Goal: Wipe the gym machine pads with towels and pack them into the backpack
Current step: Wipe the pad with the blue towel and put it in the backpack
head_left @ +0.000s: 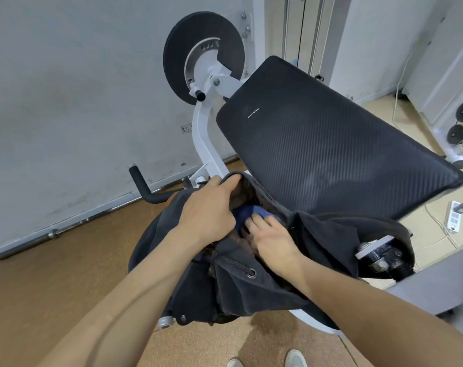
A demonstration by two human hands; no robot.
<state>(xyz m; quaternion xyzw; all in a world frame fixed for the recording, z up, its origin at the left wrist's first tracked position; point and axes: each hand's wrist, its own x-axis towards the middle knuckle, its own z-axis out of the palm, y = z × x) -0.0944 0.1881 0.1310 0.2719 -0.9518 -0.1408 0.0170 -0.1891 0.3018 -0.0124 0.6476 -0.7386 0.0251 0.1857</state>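
While my left hand (206,210) gripped the far rim of the backpack (225,284), holding its mouth open and facing up, my right hand (271,238) lay inside with fingers loosely extended, pressing on the blue towel (247,211). Backpack: dark, soft fabric, metal eyelet and drawcord near my wrists, resting at the near end of the black ribbed pad (328,144), which ran away rightward beyond my hands. No legible writing.

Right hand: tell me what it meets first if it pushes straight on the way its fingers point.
The right hand would meet the blue towel inside the backpack; its fingertips already appear to touch it.
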